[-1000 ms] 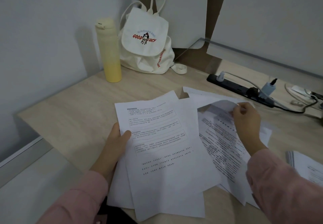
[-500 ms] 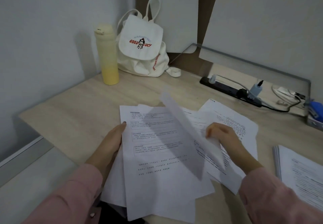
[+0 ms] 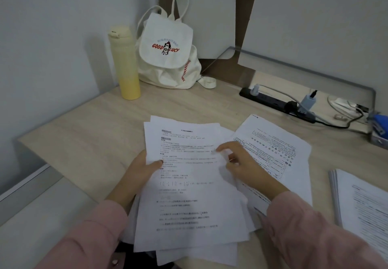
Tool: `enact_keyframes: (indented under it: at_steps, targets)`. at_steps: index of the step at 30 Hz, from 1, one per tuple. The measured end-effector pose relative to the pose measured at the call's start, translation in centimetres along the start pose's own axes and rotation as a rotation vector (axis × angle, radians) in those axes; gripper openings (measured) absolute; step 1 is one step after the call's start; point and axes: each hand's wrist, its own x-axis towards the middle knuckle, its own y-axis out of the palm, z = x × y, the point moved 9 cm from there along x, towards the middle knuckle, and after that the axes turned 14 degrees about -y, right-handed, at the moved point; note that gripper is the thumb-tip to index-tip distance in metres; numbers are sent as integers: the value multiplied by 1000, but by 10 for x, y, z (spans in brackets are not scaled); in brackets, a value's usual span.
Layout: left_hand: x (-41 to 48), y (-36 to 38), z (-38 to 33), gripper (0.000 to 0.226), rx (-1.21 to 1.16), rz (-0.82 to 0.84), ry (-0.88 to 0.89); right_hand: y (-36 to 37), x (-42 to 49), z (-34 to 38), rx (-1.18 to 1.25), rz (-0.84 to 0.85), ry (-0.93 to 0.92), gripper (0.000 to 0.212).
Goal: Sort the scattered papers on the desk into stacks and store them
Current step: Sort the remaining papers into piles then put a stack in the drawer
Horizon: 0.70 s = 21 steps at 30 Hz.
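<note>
Pinching the paper bundle [image 3: 189,195], left hand [image 3: 142,170] holds it; right hand [image 3: 241,163] lies spread atop.

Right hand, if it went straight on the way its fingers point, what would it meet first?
The top sheet held by the left hand; the right hand points up-left across it. Beyond lies desk, then perhaps the yellow bottle; depth is unclear.

bottle [image 3: 126,65] left of backpack [image 3: 168,52] at desk [image 3: 94,138] rear; power strip [image 3: 273,100] rear right; sheaf [image 3: 189,195] front centre; stack [image 3: 361,201] far right
</note>
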Motion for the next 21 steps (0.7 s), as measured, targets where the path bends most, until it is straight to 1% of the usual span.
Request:
enact_keyframes:
  at_steps: [1,2,4,5,7,9,11,13,17,21]
  targets:
    - [1,-4,1,36,22,-59,14,-12,0,-8,-68,-38,21,41]
    - [1,-7,1,36,44,-117,27,-23,1,-17,-196,-39,48,41]
    - [0,-13,0,34,76,-204,65,-36,6,-32,-454,67,86,50]
    - [-1,-15,-2,32,83,-227,94,-37,11,-37,-532,147,86,57]
    - [-5,-20,-5,24,67,-259,140,-36,23,-41,-610,291,47,69]
    - [-6,-24,-6,15,39,-277,155,-31,37,-42,-662,420,13,77]
    - [-6,-27,-5,11,14,-289,144,-26,49,-47,-699,567,40,77]
    - [-6,-29,-4,14,2,-319,135,-23,58,-52,-724,671,76,76]
    - [-8,-31,-5,13,23,-379,145,-26,71,-60,-775,693,109,79]
    - [-11,-31,-9,24,11,-400,167,-40,70,-71,-800,660,173,67]
